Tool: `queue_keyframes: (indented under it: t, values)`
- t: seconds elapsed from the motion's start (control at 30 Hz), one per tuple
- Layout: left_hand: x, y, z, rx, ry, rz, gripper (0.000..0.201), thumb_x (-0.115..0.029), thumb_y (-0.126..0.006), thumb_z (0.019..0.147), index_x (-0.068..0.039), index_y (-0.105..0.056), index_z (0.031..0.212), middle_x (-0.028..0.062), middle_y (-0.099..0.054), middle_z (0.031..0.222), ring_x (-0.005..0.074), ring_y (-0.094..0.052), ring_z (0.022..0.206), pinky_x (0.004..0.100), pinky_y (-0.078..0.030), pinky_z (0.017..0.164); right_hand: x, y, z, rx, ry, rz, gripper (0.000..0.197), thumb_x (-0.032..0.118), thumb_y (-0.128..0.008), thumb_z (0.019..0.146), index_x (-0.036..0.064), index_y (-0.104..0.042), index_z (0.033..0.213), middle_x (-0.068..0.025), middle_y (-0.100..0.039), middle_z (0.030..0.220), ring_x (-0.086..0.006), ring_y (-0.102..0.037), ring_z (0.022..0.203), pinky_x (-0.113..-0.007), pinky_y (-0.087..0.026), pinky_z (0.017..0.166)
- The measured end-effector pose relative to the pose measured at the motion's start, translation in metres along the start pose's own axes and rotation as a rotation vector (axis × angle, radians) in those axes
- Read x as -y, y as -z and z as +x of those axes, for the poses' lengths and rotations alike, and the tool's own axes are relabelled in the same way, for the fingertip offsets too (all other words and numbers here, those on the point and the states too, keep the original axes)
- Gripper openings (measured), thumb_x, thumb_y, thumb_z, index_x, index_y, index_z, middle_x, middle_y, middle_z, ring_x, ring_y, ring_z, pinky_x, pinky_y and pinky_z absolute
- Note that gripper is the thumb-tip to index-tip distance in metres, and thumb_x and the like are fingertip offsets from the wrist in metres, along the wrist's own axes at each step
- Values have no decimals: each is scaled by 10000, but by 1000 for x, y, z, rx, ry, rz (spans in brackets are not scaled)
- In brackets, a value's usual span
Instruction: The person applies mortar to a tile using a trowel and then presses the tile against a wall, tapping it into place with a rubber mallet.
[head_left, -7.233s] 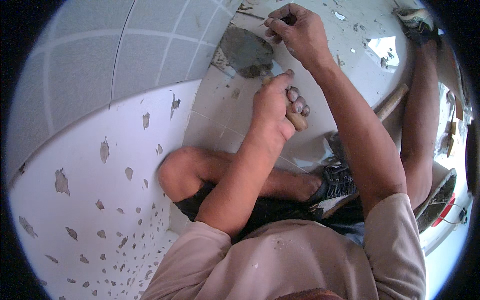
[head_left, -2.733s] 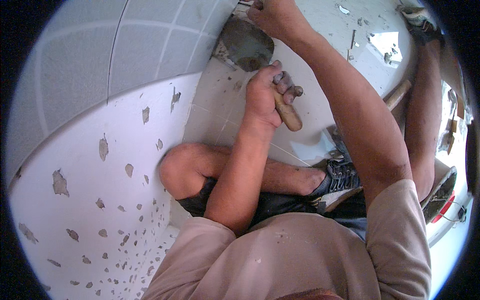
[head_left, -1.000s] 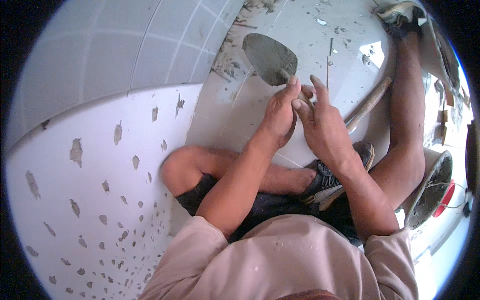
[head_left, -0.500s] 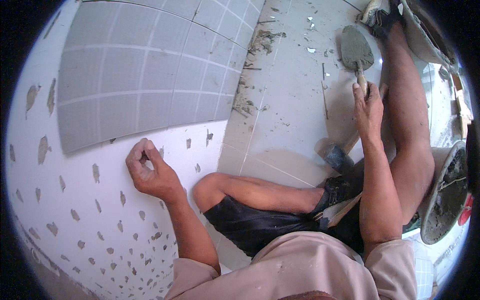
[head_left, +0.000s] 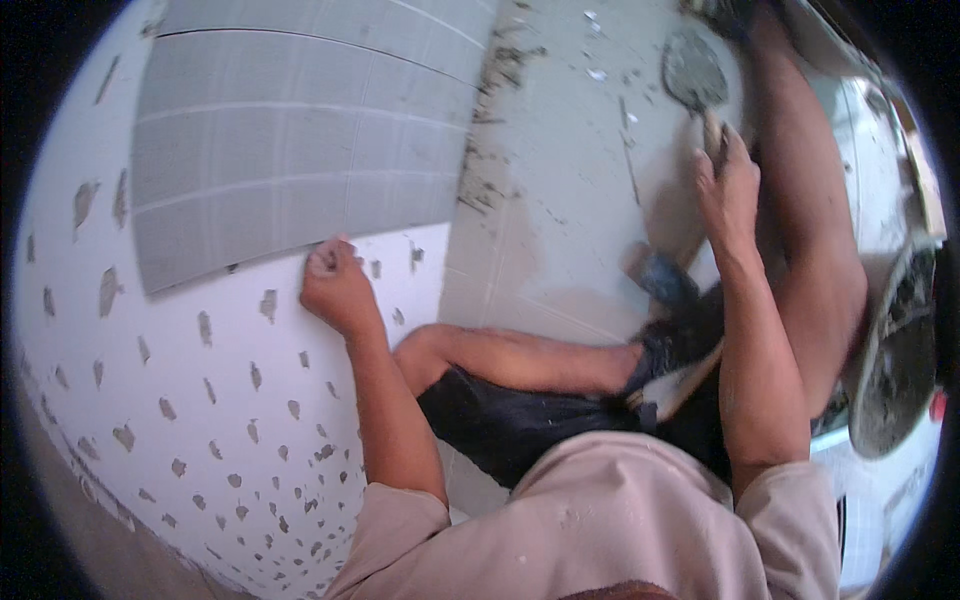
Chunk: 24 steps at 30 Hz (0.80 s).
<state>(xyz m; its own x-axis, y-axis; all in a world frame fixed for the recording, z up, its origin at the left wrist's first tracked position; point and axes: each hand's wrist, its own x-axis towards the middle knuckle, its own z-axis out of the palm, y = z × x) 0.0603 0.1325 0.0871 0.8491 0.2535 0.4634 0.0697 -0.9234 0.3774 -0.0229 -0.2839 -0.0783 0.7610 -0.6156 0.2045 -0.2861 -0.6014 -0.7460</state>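
White pitted wall carries a block of grey tiles. Left hand, fingers curled in, rests against the wall at the tiles' lower edge. Right hand grips a mortar-loaded trowel over the floor.

Pale tiled floor, mortar smears, grey mortar pan resting

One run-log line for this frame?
left hand: fist on white wall | right hand: grips trowel | grey tiles above
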Motion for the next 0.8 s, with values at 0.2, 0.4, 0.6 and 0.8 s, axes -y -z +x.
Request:
queue_keyframes:
  t: [0.2,0.4,0.6,0.8]
  values:
    - [16,-1,-18,2,102,-94,169,-68,-672,937,94,-715,920,148,-749,789,183,-732,679,285,-581,625,32,21,-89,116,-54,-156,682,226,-768,838,-61,-448,1368,-299,-484,1247,-462,-521,1127,-544,-400,1021]
    - [12,-12,-10,2,85,-246,170,-59,-629,959,91,-702,928,159,-755,812,197,-747,702,286,-602,646,63,51,-121,613,28,-365,733,252,-845,767,122,-501,1401,-243,-484,1269,-414,-581,1084,-524,-507,920]
    - [13,-7,-8,19,92,-211,197,-102,-674,962,75,-682,876,149,-752,791,196,-746,695,285,-599,632,46,19,-134,657,189,-544,567,160,-785,747,45,-541,1246,-181,-515,1220,-388,-610,1067,-502,-551,871]
    - [19,-8,-9,-1,86,-234,196,-99,-685,956,82,-676,882,148,-753,793,200,-750,698,287,-601,635,121,95,-130,655,287,-7,620,26,-700,653,-22,-497,1237,-216,-544,1081,-433,-587,992,-491,-522,849]
